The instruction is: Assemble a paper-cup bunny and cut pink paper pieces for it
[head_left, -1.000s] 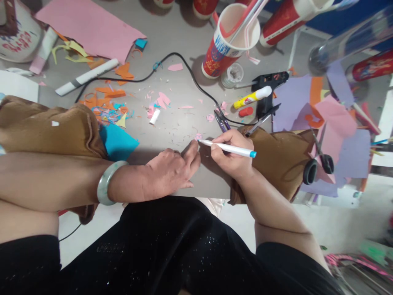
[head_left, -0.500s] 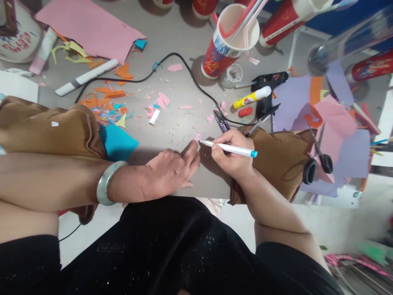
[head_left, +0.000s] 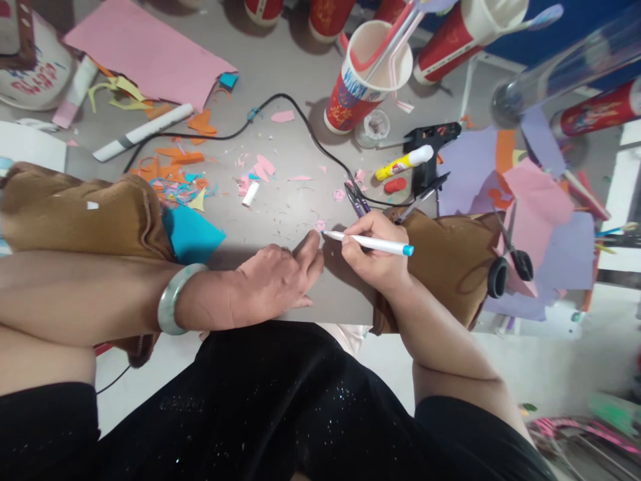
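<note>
My right hand (head_left: pixel 376 252) pinches a white felt-tip pen (head_left: pixel 375 242) with a light blue end. Its tip meets a tiny round pink paper piece (head_left: pixel 320 225) on the table. My left hand (head_left: pixel 278 277), with a pale green bangle at the wrist, lies on the tabletop. Its fingers are stretched out and the index fingertip is against the pink piece's near edge. Another small pink paper piece (head_left: pixel 339 195) lies a little farther off, beside purple-handled scissors (head_left: pixel 356 200) partly hidden behind my right hand.
Paper cups (head_left: pixel 368 77) with straws stand at the back. A yellow glue stick (head_left: pixel 403 164), its red cap (head_left: pixel 395 185) and a black glue gun (head_left: pixel 429 153) lie to the right. Orange scraps (head_left: pixel 175 157) and a cord (head_left: pixel 300 110) spread leftward. Brown cushions (head_left: pixel 85 207) flank my arms.
The view has shifted slightly, so things on the right appear a little farther left. My hands keep nearly the same pose, the pen tip still at the pink piece.
</note>
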Tool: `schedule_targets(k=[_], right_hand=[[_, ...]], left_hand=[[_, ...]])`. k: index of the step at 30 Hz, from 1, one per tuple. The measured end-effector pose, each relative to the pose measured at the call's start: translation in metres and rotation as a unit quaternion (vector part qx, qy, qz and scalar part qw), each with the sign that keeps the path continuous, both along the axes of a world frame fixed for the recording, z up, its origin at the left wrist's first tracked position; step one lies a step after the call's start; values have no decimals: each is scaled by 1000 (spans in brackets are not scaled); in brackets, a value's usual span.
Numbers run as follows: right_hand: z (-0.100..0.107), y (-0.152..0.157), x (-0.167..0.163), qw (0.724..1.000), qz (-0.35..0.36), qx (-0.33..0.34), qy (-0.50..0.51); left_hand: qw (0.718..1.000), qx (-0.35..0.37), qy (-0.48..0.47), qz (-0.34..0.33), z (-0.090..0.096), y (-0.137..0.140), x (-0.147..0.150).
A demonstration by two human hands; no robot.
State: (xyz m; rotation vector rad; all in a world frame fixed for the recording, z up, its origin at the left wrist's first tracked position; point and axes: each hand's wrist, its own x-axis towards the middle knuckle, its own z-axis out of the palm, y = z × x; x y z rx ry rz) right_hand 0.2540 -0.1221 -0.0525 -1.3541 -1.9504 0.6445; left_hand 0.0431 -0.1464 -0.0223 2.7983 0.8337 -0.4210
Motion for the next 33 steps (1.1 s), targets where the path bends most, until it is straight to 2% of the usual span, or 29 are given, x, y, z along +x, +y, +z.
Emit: schedule_targets(k=[8,16,20,24,27,30,33], right_hand=[[2,0,0,1000,3,-3,9],[-2,2,0,1000,-1,-4,3],[-8,-1,3,999,-29,36,5],[-16,-6,7,991,-85,66,79],[-20,-6,6,987,-93,84,105],[-19,-4,4,987,-85,115,78],[-17,-1,2,989,-52,136,-12]], left_hand=[[1000,21,-7,-4,-6,-3,-2],[1000,1,-15,4,0,-1,-1],[1000,-2,-5,6,-1,0,-2],[1000,0,0,1,0,1,-1],[1000,-21,15,7,5,4,2],[999,-18,27,16,7,9,4],[999,17,24,20,8,12,2]])
